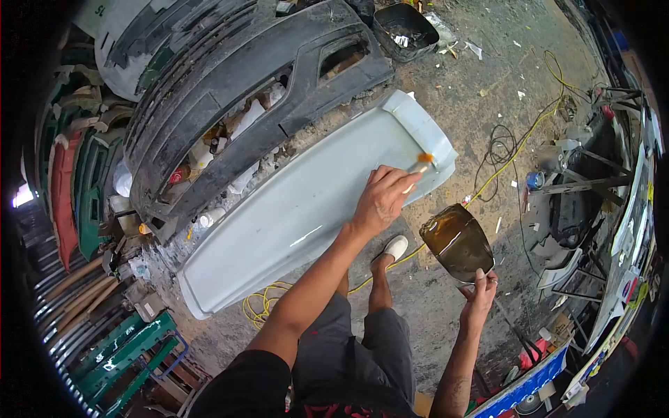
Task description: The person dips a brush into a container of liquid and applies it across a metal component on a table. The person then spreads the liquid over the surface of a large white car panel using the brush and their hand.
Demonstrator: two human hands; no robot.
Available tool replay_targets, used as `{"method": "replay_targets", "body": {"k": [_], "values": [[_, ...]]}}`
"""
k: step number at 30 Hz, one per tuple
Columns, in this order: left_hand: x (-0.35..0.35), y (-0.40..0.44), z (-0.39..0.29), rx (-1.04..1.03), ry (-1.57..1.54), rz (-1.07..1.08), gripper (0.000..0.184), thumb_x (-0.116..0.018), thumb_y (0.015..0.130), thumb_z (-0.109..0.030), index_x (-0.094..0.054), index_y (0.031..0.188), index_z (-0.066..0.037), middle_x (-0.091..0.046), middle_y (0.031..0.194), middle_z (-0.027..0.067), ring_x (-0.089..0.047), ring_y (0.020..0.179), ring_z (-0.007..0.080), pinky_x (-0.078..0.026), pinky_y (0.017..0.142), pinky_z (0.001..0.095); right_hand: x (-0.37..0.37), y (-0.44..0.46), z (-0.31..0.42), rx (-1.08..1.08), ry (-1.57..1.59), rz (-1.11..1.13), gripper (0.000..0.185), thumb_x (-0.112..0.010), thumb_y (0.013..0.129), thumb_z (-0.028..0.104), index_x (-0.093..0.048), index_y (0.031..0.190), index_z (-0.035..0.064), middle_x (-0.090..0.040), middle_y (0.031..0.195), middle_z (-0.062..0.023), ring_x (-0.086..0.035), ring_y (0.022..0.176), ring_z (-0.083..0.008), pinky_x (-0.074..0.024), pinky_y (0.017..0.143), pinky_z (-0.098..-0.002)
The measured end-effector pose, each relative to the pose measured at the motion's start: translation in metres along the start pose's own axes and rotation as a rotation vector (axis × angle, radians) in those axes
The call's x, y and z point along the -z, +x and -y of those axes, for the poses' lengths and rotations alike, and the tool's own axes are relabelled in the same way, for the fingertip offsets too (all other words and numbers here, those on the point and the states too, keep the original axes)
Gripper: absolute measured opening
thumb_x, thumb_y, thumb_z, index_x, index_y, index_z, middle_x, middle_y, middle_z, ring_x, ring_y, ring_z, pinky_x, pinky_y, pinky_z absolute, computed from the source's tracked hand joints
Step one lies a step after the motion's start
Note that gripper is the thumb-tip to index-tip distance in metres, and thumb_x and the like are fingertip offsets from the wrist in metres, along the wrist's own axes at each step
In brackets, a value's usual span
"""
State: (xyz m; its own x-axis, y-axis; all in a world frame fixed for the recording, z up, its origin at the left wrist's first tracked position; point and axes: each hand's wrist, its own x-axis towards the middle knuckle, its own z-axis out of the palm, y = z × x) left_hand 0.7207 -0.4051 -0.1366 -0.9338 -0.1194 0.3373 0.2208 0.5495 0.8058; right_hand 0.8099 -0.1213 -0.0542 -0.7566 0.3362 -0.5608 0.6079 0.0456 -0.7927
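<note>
1. Paintbrush [420, 166] out over the raised end of the pale grey panel [300, 202]! We see the left hand [385, 197] closed round its handle, bristles foremost; whether they touch the surface, we cannot tell.

2. Right hand [479, 296] next: thumb and fingers gripping the near edge of an open tub [486, 244]. It hangs just beside the panel's end, and we judge that keeps the liquid within easy reach of the brush.

3. Across the view lies the panel, broad face up, well exposed to the brush, we reckon. We can't make out whether it's propped or flat on the floor [516, 83].

4. Textures, then: smooth, glossy panel, long and gently curved with upturned edges; orange-stained bristles; amber-brown, syrupy-looking contents shining in that squarish, dark-looking tub.

5. Alongside runs a dark vehicle bumper [226, 94], matte and dusty, ribbed and pierced by openings, above gritty, stained ground.
</note>
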Motion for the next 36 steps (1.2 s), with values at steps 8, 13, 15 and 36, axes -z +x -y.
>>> {"method": "replay_targets", "body": {"k": [8, 13, 15, 36], "values": [[0.06, 0.065, 0.097, 0.188, -0.18, 0.096, 0.023, -0.061, 0.092, -0.023, -0.071, 0.108, -0.01, -0.068, 0.099, 0.0061, -0.056, 0.1, 0.0217, -0.043, 0.092, 0.0342, -0.018, -0.01, -0.003, 0.004, -0.016, -0.045, 0.05, -0.06, 0.089, 0.041, -0.043, 0.123, 0.0091, -0.052, 0.123, -0.0049, -0.053, 0.107, -0.017, -0.0491, 0.08, -0.0386], [0.078, 0.079, 0.128, 0.289, -0.23, 0.131, 0.026, -0.06, 0.093, -0.026, -0.07, 0.109, -0.008, -0.07, 0.104, 0.0044, -0.057, 0.102, 0.0189, -0.044, 0.092, 0.0326, -0.019, -0.014, -0.01, 0.007, 0.004, -0.068, 0.051, -0.06, 0.089, 0.041, -0.043, 0.124, 0.0088, -0.051, 0.124, -0.0054, -0.053, 0.108, -0.0175, -0.049, 0.081, -0.0399], [0.077, 0.076, 0.134, 0.321, -0.215, 0.126, 0.027, -0.059, 0.093, -0.027, -0.07, 0.11, -0.008, -0.07, 0.105, 0.004, -0.058, 0.102, 0.0182, -0.044, 0.092, 0.0318, -0.021, -0.016, -0.011, 0.006, -0.002, -0.082, 0.051, -0.061, 0.089, 0.042, -0.042, 0.124, 0.0087, -0.051, 0.123, -0.0054, -0.053, 0.108, -0.0176, -0.049, 0.081, -0.0402], [0.097, 0.068, 0.091, -0.083, 0.235, 0.124, 0.029, -0.061, 0.082, -0.005, -0.067, 0.109, -0.012, -0.064, 0.1, 0.0032, -0.051, 0.097, 0.0253, -0.039, 0.086, 0.0387, -0.034, -0.024, -0.016, 0.011, 0.033, -0.068, 0.051, -0.061, 0.089, 0.039, -0.041, 0.125, 0.0086, -0.052, 0.12, -0.0031, -0.055, 0.102, -0.0148, -0.0479, 0.075, -0.0349]]}}
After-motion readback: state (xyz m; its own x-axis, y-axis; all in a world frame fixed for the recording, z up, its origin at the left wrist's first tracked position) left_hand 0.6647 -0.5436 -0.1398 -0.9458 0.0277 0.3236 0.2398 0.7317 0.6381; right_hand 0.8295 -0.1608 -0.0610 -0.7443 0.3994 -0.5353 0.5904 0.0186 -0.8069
